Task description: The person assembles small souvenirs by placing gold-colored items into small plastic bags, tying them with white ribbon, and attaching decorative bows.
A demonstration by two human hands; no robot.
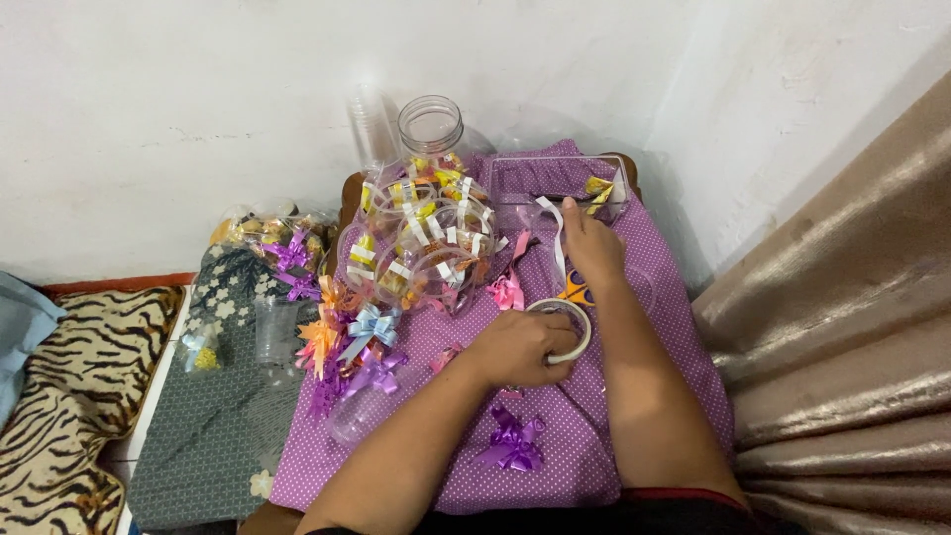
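Observation:
My left hand (pixel 515 347) grips a roll of white tape (pixel 567 319) on the purple dotted cloth (pixel 654 317). My right hand (pixel 589 243) pinches the loose white tape strip (pixel 555 230), pulled up and away from the roll. Orange-handled scissors (pixel 575 290) lie under that hand, partly hidden. Right beside the hands is a cluster of clear plastic cups (pixel 421 243) with yellow sweets and white tape strips on their lids.
Ribbon bows lie about: pink (pixel 508 291), light blue (pixel 371 325), purple (pixel 512 443). A clear jar (pixel 431 125) and a clear box (pixel 555 183) stand at the back by the white wall. A tiger-print mat (pixel 59 396) and curtain (pixel 852 327) flank the table.

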